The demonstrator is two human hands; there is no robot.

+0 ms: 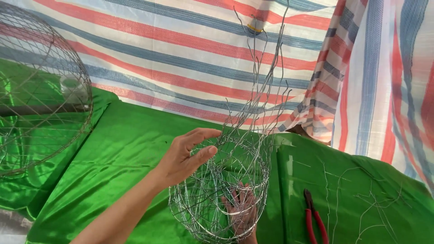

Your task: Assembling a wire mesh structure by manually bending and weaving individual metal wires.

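Note:
A half-woven wire basket (235, 176) stands on the green cloth (122, 149), with long loose wire ends (264, 68) rising from its rim. My left hand (187, 156) rests on the basket's upper left rim, thumb and forefinger apart around the wires. Inside the basket near its bottom is my right hand (242, 208), seen through the mesh with fingers spread against the wires. Whether it grips a wire is unclear.
A finished round wire basket (40, 90) stands at the left with a white cup-like object (73, 88) behind its mesh. Red-handled pliers (315, 219) and thin loose wire pieces (361, 199) lie on the cloth at the right. A striped tarp (190, 49) hangs behind.

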